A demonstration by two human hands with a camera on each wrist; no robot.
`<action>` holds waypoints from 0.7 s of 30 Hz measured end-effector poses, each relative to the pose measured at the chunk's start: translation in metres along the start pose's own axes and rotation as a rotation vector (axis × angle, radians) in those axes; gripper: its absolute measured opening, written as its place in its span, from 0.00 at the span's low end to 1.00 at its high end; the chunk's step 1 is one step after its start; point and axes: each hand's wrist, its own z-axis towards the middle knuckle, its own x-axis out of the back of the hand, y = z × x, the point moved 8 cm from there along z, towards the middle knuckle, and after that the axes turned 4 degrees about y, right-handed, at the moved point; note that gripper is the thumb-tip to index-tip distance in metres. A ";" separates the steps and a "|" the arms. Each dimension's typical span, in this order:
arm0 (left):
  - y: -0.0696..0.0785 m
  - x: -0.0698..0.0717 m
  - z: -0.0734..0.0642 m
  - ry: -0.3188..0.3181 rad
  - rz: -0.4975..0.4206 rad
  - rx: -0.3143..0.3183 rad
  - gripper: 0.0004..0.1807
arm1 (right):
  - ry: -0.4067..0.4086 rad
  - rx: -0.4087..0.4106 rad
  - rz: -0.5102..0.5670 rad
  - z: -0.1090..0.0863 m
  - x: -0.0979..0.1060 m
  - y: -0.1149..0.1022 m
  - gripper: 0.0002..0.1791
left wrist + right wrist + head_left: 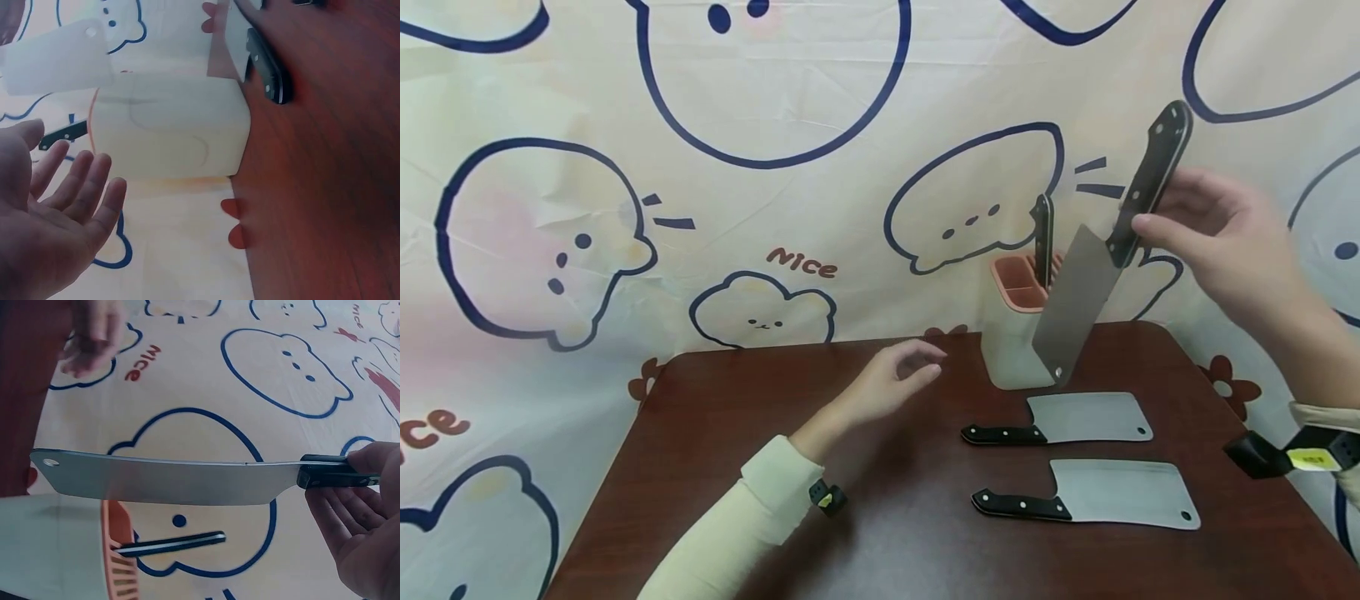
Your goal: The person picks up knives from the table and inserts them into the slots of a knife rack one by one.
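Note:
My right hand pinches the black riveted handle of a cleaver, its broad blade pointing down in front of the knife block. In the right wrist view the cleaver lies beside the block's slotted orange top. The block is pale, with a pinkish-orange top. Another knife stands in it, only its black handle showing. My left hand hovers over the table left of the block, fingers loosely bent, holding nothing; the left wrist view shows this hand with its fingers apart.
Two more cleavers lie flat on the brown table, handles to the left: one cleaver close before the block, the other cleaver nearer me. A cartoon-printed cloth hangs behind the table.

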 end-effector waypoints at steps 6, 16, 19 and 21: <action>-0.005 -0.020 -0.006 -0.074 0.045 -0.026 0.15 | 0.054 0.031 0.001 0.012 0.013 -0.002 0.24; -0.013 -0.065 -0.021 -0.236 0.156 -0.035 0.18 | 0.099 0.018 -0.038 0.030 0.028 -0.009 0.24; -0.015 -0.074 -0.024 -0.256 0.185 -0.032 0.19 | 0.112 0.030 -0.040 0.035 0.030 -0.011 0.23; -0.016 -0.078 -0.024 -0.254 0.192 -0.033 0.19 | 0.119 0.035 -0.024 0.037 0.031 -0.012 0.23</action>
